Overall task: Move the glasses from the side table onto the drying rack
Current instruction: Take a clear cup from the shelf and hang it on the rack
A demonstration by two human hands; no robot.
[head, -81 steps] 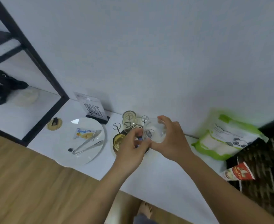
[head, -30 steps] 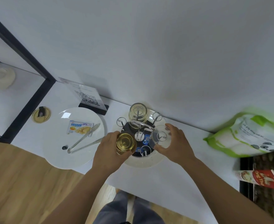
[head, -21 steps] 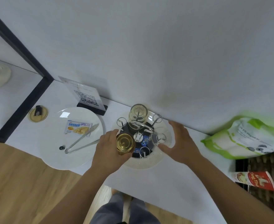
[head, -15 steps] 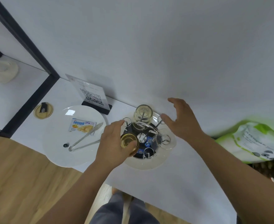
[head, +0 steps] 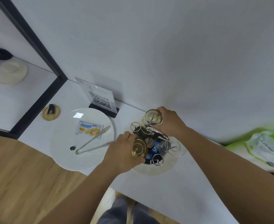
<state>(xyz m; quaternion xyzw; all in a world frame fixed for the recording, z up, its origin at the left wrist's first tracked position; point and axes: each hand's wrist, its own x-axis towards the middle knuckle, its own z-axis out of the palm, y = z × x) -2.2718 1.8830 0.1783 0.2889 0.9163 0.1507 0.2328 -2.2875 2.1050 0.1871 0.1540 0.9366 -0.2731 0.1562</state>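
Amber glass gripped by left hand on drying rack. Right hand grasps rear glass. Clear glass hangs untouched.

A plain pale grey wall fills the top, a white counter runs along its foot, warm wood-plank floor lies below, and a black-framed mirror panel stands left.
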